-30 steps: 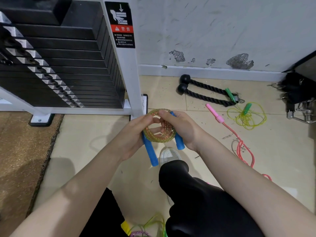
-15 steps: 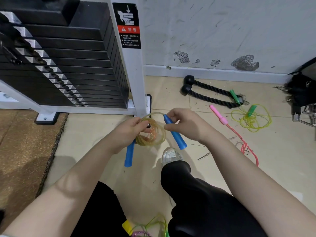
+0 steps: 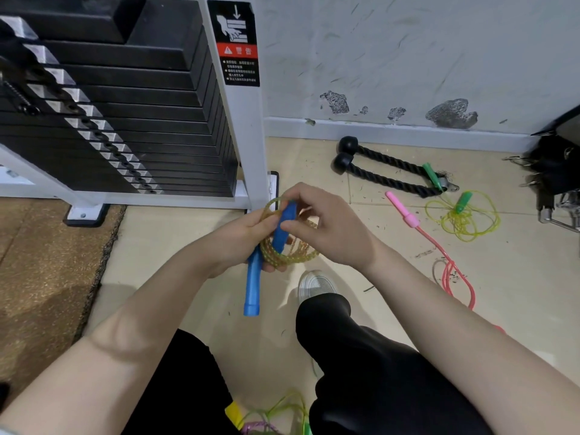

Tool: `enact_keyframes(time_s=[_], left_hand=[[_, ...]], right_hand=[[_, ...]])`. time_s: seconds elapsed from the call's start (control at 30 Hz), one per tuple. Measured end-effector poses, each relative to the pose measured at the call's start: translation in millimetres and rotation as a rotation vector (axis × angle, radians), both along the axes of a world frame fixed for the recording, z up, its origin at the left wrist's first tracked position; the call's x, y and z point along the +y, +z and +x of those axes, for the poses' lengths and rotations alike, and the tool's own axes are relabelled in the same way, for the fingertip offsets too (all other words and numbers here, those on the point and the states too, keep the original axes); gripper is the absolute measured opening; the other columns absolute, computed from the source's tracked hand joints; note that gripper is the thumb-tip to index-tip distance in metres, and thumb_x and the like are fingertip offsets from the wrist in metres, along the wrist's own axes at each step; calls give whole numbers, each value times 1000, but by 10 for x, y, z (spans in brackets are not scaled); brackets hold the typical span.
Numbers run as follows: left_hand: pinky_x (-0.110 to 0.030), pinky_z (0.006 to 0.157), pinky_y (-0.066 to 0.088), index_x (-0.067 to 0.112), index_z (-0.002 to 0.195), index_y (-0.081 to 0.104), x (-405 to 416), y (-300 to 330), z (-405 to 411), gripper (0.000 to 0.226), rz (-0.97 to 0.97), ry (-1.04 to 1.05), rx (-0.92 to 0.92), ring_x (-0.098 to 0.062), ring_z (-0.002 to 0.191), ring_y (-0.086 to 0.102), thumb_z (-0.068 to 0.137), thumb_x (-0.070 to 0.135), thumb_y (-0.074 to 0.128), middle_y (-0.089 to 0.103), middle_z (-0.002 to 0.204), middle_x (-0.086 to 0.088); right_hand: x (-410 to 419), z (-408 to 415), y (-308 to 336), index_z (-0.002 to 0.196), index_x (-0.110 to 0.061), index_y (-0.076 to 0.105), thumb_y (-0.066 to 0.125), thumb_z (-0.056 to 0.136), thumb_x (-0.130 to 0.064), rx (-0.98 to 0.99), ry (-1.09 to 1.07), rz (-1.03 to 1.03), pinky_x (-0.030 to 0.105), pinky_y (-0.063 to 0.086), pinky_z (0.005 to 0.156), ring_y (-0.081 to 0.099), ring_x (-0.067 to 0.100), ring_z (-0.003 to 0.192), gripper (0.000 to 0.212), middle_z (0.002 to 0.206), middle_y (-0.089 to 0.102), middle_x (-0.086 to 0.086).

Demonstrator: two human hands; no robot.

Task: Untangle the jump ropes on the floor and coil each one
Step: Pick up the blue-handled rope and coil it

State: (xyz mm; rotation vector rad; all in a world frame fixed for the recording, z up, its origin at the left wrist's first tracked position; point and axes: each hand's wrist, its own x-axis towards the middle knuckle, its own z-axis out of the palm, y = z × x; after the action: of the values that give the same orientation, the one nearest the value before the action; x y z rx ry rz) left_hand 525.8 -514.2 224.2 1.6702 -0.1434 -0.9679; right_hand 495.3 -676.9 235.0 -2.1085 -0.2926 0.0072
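Our left hand (image 3: 248, 237) grips the coil (image 3: 290, 246) so loops don't spring loose; right hand (image 3: 326, 227) pinches a blue handle (image 3: 284, 229) at 12 o'clock, prob. to tuck it thru.

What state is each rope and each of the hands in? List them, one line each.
Blue-handled rope: coiled, held off the floor.
Left hand: grips the coil and one blue handle.
Right hand: pinches the other blue handle across the coil.
Pink rope: loose on the floor, uncoiled.
Green-handled rope: tangled heap on the floor.
Black rope attachment: lying by the wall.
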Motion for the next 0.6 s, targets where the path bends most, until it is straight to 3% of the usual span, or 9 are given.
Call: enact_keyframes(time_s=[0.1, 0.17, 0.27, 0.33, 0.4, 0.47, 0.53, 0.6], left_hand=[[-29, 58, 53, 22, 115, 52, 21, -16, 1, 26, -21, 78, -27, -22, 67, 68, 101, 30, 32, 66, 95, -4], [-26, 56, 54, 20, 114, 52, 25, -39, 15, 26, -19, 121, -18, -25, 67, 70, 101, 30, 33, 63, 111, -3], [-25, 54, 54, 17, 116, 53, 3, -35, 11, 27, -44, 142, -14, -27, 67, 70, 101, 29, 34, 63, 112, -4], [-24, 52, 52, 16, 116, 54, -20, -7, 10, 28, -85, 162, -3, -28, 67, 70, 101, 28, 34, 66, 107, -2], [-23, 49, 50, 17, 110, 56, -46, 27, 16, 26, -105, 177, -1, -28, 65, 69, 101, 28, 35, 69, 96, 0], [-22, 46, 50, 18, 104, 57, -91, 68, 25, 25, -116, 181, 7, -28, 61, 69, 101, 29, 35, 71, 90, 3], [-23, 45, 49, 17, 104, 58, -156, 122, 22, 26, -155, 164, 24, -27, 58, 68, 100, 29, 35, 72, 86, 6], [-23, 45, 48, 14, 107, 57, -223, 181, 27, 28, -197, 122, 24, -28, 59, 68, 100, 30, 35, 71, 87, 1]], right_hand=[[-69, 47, -101, 98, -17, 70, 55, 80, -39, -255, -69, -361, 37, 42, 86, 53, 25, 99, 31, 109, 59, 4], [-131, 53, -185, 95, -21, 73, 54, 81, -36, -302, -76, -451, 45, 43, 89, 53, 32, 107, 28, 117, 58, 8], [-195, 36, -331, 102, -22, 72, 51, 86, -32, -327, 33, -540, 44, 42, 96, 50, 34, 118, 29, 130, 53, 12], [-151, -11, -317, 111, -15, 62, 56, 87, -22, -180, 41, -330, 32, 41, 99, 46, 18, 122, 26, 135, 45, 4], [-99, -39, -204, 113, -18, 42, 68, 82, -16, 136, -94, 181, 22, 45, 89, 52, 3, 108, 40, 126, 44, -10], [-120, -9, -136, 114, -23, 35, 67, 80, -27, 403, -245, 646, 26, 48, 80, 61, 9, 92, 47, 120, 52, -7], [-158, 29, -136, 117, -21, 44, 51, 86, -44, 561, -221, 854, 31, 49, 80, 63, 19, 92, 39, 113, 61, 1], [-141, 18, -87, 113, -14, 54, 28, 93, -55, 634, -119, 876, 29, 49, 74, 63, 20, 88, 52, 97, 67, 2]])
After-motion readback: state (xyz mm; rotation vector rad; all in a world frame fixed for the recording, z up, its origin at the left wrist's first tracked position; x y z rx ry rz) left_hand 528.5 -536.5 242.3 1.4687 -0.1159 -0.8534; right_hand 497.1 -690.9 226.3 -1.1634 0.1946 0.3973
